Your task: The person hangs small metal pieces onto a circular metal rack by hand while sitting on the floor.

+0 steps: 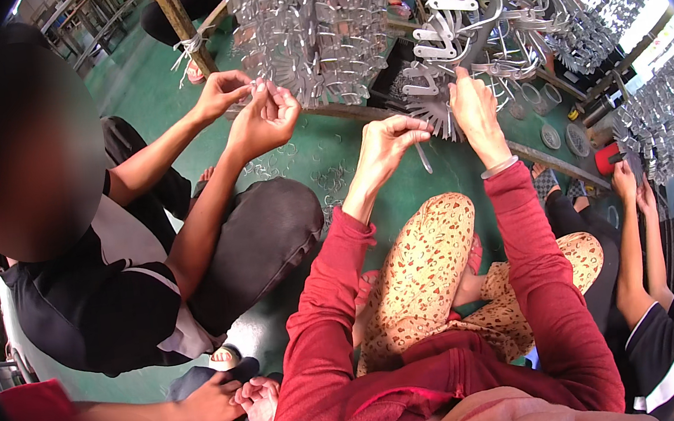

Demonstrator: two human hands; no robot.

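My left hand [384,151] is closed in a pinch, thumb against forefinger. A thin, pale metal strip [425,159] hangs down from its fingertips. To its right, my right hand [476,116] is raised with the fingers curled in, against the hanging metal parts; what it grips is hidden. Between the two hands a fan of flat silver metal pieces [436,114] hangs from the rack. Just above are silver flat brackets with holes [436,43], strung in a row.
A wooden rail [359,112] crosses ahead, with dense strings of silver parts [308,31] above it. A co-worker's hands [263,111] work close on my left; another person's hands [633,181] are at the right. Small metal pieces [333,178] lie scattered on the green floor [389,196].
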